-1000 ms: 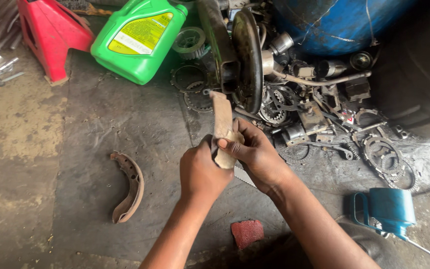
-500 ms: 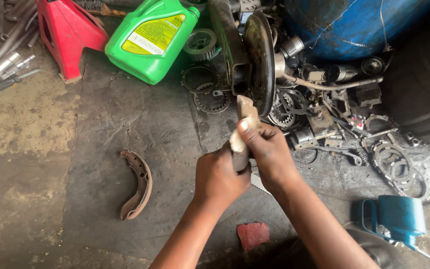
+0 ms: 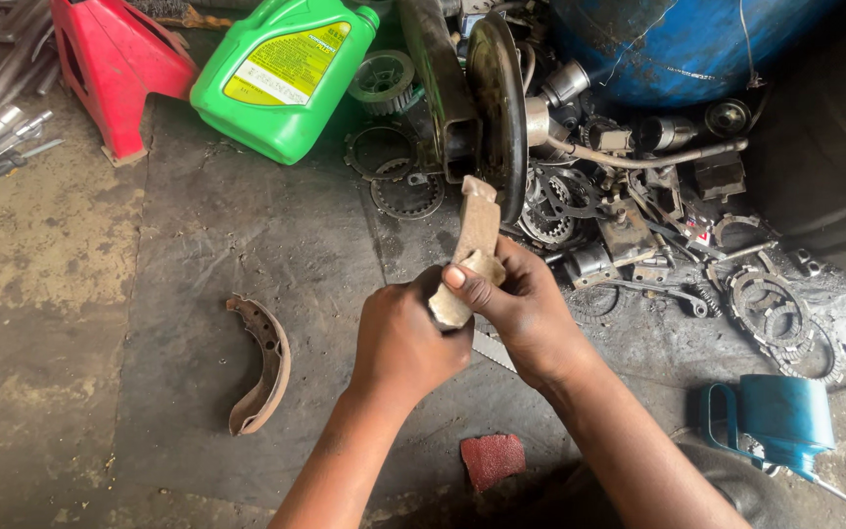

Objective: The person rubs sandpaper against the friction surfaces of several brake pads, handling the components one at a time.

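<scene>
Both hands (image 3: 472, 323) fisted tight around a worn brake shoe (image 3: 472, 235), its tip upward.

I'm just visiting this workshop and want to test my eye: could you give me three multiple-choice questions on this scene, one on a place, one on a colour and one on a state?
1. Where does the second brake shoe lie?
A. on the floor left of the hands
B. on top of the green jug
C. inside the blue cup

2. What colour is the big plastic jug at the top?
A. white
B. green
C. black

3. How is the brake shoe in the middle held?
A. lying loose on the floor
B. by one hand only
C. by both hands together

Answers:
1. A: it rests on the dark mat, apart from the hands.
2. B: its body is bright green, with a yellow label.
3. C: the left hand grips its lower end, and the right hand presses a thumb on it.
</scene>
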